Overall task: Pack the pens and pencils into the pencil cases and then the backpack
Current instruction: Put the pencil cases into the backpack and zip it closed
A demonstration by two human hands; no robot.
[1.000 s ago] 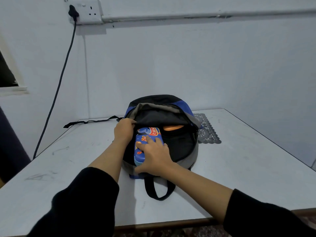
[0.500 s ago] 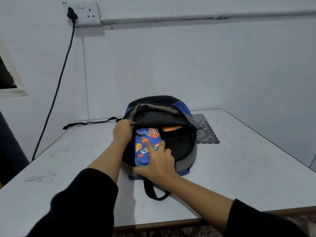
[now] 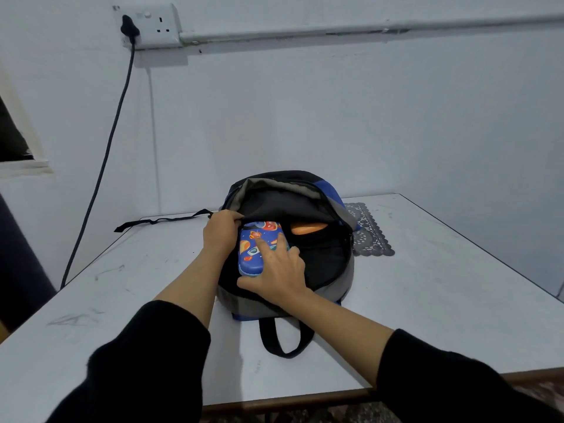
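When read from the left: socket point(image 3: 152, 25) high on the wall, black cable point(image 3: 103, 160) hanging from it past the bench point(image 3: 122, 300) edge, then a loose strap point(image 3: 161, 220) trailing across the pale, scuffed top. Next, left hand point(image 3: 221, 232), fingers curled round the left rim of the backpack point(image 3: 341, 282), holding the mouth wide. Just beside it, the blue pencil case point(image 3: 247, 265): long axis pointing away from the body, far end already under the raised flap, near end out over the front lip. On top of it, right hand point(image 3: 279, 274), spread, index finger straight along the lid, thumb braced behind the near end. Clearly the better placed of the 2 hands for the push; probably needs only a slide straight forward and down. Further right, inside the same opening, 1 orange thing point(image 3: 306, 228), kind unclear, near the case's far end. Beyond the backpack, a lace mat point(image 3: 369, 239) on the bench, then white wall.
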